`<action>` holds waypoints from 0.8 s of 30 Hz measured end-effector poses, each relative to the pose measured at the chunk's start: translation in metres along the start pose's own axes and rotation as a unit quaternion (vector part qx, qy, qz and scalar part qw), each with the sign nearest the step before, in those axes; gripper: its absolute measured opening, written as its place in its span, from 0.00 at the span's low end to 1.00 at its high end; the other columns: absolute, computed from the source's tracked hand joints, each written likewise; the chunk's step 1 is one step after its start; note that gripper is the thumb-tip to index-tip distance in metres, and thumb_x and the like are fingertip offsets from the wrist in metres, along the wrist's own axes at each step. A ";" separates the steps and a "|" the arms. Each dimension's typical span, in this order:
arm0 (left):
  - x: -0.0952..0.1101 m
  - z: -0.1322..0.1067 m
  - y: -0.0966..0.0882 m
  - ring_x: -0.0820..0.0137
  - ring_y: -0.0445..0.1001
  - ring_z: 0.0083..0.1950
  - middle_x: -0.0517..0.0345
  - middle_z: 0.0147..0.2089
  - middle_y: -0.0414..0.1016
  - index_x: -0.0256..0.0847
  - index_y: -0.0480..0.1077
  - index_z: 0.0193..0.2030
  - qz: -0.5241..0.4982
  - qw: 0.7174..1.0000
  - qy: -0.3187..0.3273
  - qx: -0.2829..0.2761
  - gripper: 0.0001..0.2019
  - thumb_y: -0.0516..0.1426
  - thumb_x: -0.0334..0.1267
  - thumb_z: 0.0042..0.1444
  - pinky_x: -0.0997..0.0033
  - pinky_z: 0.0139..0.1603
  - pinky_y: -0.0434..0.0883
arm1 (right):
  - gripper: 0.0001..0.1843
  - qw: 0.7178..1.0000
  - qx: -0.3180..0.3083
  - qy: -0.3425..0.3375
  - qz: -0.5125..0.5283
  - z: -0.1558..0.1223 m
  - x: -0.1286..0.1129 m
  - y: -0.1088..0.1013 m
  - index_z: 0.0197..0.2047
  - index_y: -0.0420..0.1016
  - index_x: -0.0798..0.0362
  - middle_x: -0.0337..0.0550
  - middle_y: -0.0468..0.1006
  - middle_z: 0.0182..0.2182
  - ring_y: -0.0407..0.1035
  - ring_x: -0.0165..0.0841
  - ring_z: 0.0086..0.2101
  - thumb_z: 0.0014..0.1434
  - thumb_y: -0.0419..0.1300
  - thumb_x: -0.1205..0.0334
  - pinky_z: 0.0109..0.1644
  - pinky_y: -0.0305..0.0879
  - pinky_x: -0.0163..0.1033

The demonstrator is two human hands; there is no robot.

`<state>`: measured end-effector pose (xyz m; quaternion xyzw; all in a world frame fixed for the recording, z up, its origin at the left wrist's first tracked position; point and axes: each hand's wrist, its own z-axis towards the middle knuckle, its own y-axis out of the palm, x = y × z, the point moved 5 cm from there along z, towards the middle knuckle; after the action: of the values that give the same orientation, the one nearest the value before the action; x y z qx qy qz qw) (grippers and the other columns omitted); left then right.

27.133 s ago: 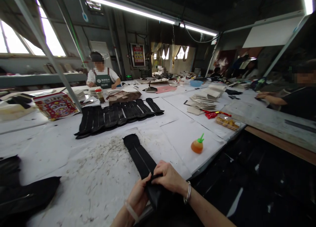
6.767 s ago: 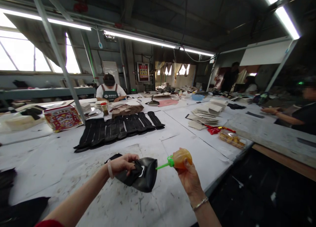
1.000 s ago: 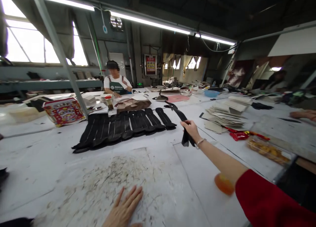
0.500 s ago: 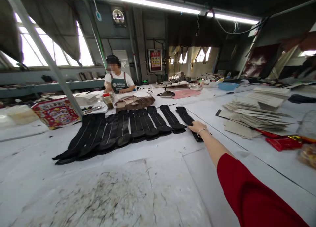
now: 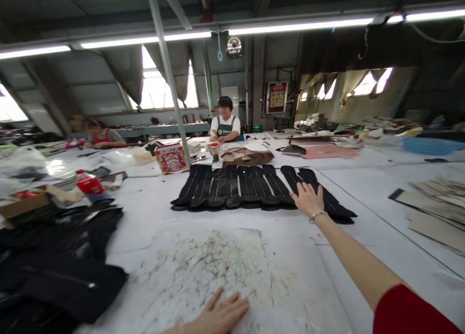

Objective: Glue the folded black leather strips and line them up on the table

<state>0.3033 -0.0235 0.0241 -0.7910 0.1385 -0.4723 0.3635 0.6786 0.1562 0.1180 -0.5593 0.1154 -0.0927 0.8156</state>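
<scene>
A row of black zippered fabric pieces [image 5: 250, 186] lies side by side across the white table [image 5: 145, 237]. My right hand [image 5: 308, 198] rests over the pieces near the row's right end, its fingers spread and touching them; it does not grip any. At the bottom of the view, my left hand [image 5: 225, 312] lies above the stained patch of the table with fingers apart and nothing in it. More black zippered pieces [image 5: 65, 280] are heaped at the lower left, near my left hand.
Stacked grey boards [image 5: 436, 215] lie at the right. Left stand a red-capped bottle [image 5: 89, 184] and a cardboard box [image 5: 27, 210]. A patterned bag [image 5: 170, 159] leans by a metal post [image 5: 174, 92]. Two co-workers [image 5: 225, 123] sit across the table; a blue basin [image 5: 432, 145] is far right.
The view has swung left. My left hand has come into view at the bottom. The piece under my right hand now lies nearer the row, and the hand's fingers are spread.
</scene>
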 end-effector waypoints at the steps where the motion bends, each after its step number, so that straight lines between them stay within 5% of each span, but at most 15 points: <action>1: 0.011 -0.007 -0.011 0.54 0.54 0.70 0.56 0.69 0.57 0.53 0.53 0.69 -0.038 0.999 0.007 0.005 0.36 0.57 0.54 0.54 0.44 0.71 0.40 | 0.26 0.999 -0.014 -0.032 0.007 -0.017 -0.023 -0.005 0.60 0.64 0.58 0.59 0.66 0.60 0.53 0.50 0.62 0.65 0.45 0.53 0.65 0.25 0.62; 6: 0.022 -0.063 -0.058 0.59 0.71 0.58 0.55 0.56 0.75 0.49 0.68 0.58 -0.058 0.981 -0.067 0.174 0.24 0.58 0.45 0.54 0.50 0.71 0.35 | 0.17 0.976 -0.096 -0.194 0.035 -0.134 -0.120 -0.028 0.44 0.76 0.51 0.49 0.82 0.38 0.72 0.45 0.45 0.59 0.56 0.49 0.66 0.35 0.59; 10: -0.026 -0.140 -0.098 0.59 0.62 0.65 0.50 0.62 0.69 0.46 0.67 0.58 0.064 0.940 -0.169 0.289 0.26 0.59 0.42 0.51 0.54 0.71 0.37 | 0.12 0.938 -0.156 -0.298 0.087 -0.234 -0.162 -0.051 0.39 0.77 0.49 0.46 0.82 0.29 0.74 0.46 0.38 0.54 0.62 0.51 0.64 0.42 0.61; 15: -0.116 -0.264 -0.161 0.60 0.52 0.71 0.51 0.72 0.51 0.45 0.57 0.66 0.128 0.815 -0.465 0.321 0.34 0.57 0.41 0.50 0.58 0.69 0.43 | 0.16 0.909 -0.247 -0.307 0.137 -0.319 -0.171 -0.072 0.44 0.78 0.48 0.49 0.82 0.32 0.75 0.48 0.39 0.51 0.64 0.56 0.63 0.44 0.66; 18: -0.152 -0.314 -0.179 0.44 0.56 0.67 0.30 0.68 0.54 0.33 0.54 0.66 0.078 0.741 -0.575 0.338 0.39 0.55 0.52 0.51 0.43 0.63 0.51 | 0.21 0.899 -0.293 -0.283 0.160 -0.346 -0.166 -0.077 0.50 0.76 0.46 0.50 0.83 0.36 0.75 0.50 0.43 0.51 0.63 0.57 0.63 0.44 0.69; 21: -0.175 -0.334 -0.174 0.34 0.56 0.65 0.21 0.65 0.55 0.29 0.54 0.65 -0.024 0.647 -0.664 0.374 0.46 0.54 0.62 0.47 0.31 0.59 0.49 | 0.22 0.897 -0.316 -0.248 0.183 -0.360 -0.163 -0.078 0.51 0.76 0.45 0.51 0.82 0.40 0.75 0.51 0.44 0.51 0.62 0.57 0.62 0.45 0.71; 24: -0.179 -0.329 -0.165 0.32 0.51 0.67 0.17 0.66 0.50 0.30 0.51 0.65 -0.067 0.574 -0.687 0.440 0.47 0.56 0.63 0.46 0.27 0.58 0.47 | 0.22 0.902 -0.306 -0.191 0.237 -0.368 -0.162 -0.079 0.49 0.77 0.46 0.53 0.81 0.45 0.73 0.54 0.48 0.48 0.63 0.58 0.64 0.41 0.71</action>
<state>-0.0883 0.0458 0.1199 -0.6283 -0.4312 0.1870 0.6199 0.4142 -0.1549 0.0774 -0.7448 0.1089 0.2518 0.6083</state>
